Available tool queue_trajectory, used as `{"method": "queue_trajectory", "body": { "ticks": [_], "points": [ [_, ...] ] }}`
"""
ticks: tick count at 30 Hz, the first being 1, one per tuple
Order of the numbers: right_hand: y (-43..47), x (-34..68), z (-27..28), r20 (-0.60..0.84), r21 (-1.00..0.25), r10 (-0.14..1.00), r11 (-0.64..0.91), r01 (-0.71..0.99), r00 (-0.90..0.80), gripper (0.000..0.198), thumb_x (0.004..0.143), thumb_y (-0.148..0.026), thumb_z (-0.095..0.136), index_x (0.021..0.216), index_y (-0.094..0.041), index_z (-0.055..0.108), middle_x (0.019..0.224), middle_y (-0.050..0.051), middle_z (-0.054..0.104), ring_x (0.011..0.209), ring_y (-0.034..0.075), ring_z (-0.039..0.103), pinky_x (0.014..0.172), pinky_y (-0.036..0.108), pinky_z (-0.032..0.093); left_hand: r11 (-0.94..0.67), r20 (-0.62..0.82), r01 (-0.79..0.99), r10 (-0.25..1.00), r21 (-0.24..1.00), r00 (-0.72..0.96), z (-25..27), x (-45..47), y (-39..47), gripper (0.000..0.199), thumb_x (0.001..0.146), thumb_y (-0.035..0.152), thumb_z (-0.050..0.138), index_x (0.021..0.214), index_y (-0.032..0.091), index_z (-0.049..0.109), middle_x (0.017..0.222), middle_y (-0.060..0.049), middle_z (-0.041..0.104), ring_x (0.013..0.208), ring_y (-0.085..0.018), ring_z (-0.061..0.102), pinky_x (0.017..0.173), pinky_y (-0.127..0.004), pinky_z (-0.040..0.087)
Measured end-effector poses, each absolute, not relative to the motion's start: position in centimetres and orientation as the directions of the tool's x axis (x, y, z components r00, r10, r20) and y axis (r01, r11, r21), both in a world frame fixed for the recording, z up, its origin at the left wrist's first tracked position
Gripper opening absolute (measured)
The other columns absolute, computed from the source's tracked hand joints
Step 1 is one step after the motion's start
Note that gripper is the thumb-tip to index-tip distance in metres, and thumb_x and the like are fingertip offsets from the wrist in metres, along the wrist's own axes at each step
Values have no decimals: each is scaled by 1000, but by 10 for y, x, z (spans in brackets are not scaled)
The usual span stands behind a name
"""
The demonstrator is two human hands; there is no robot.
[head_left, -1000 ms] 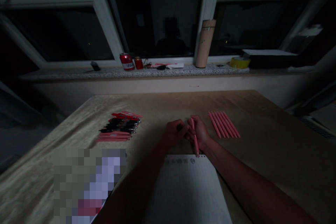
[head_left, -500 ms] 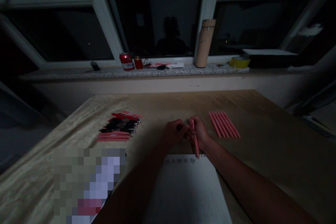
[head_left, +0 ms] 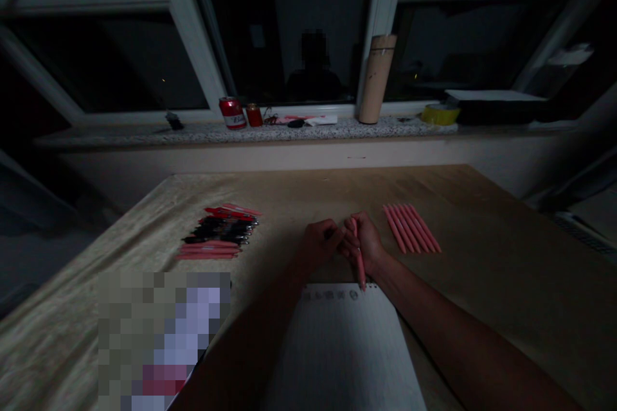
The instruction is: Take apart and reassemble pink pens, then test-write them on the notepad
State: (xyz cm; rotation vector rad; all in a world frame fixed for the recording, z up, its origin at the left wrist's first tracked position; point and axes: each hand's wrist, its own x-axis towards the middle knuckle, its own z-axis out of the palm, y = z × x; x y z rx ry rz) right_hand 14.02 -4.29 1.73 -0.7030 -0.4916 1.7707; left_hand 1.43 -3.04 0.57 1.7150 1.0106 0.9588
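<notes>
A pink pen [head_left: 360,266] is held in my right hand [head_left: 370,241], with the fingers closed around it. Its lower end points down at the top edge of a spiral notepad [head_left: 347,340]. My left hand [head_left: 317,241] is close against the right one, its fingers curled and meeting the right hand's fingers beside the pen. Whether the left fingertips grip anything is hidden in shadow. Small dark drawn marks run along the top of the lined page. Right of my hands lies a neat row of several pink pens [head_left: 411,228].
On the left lies a pile of black pens [head_left: 222,230], with red pens [head_left: 231,212] behind and pink pens [head_left: 208,249] in front. A blurred-out item [head_left: 186,334] sits at front left. The windowsill bears a red can [head_left: 232,113], a tall flask [head_left: 378,80] and yellow tape [head_left: 439,115].
</notes>
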Motion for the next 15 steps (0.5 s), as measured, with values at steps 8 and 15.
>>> {"method": "queue_trajectory", "body": {
  "ticks": [8, 15],
  "points": [
    [-42, 140, 17, -231, -630, 946, -324, -706, -228, 39, 83, -41, 39, 48, -23, 34, 27, -8, 32, 20, 8, 26, 27, 20, 27, -289, 202, 216, 914, 933, 351, 7, 14, -31, 33, 79, 43, 58, 62, 15, 54, 53, -3, 61, 52, -12, 58, 48, -21, 43],
    [-41, 141, 17, -244, -624, 945, -326, -711, -219, 40, 85, -40, 37, 49, -23, 35, 27, -8, 32, 20, 9, 25, 27, 21, 29, -270, 178, 207, 910, 940, 375, 4, 14, -30, 32, 81, 43, 56, 65, 15, 55, 58, -5, 65, 54, -13, 60, 50, -22, 45]
  ]
}}
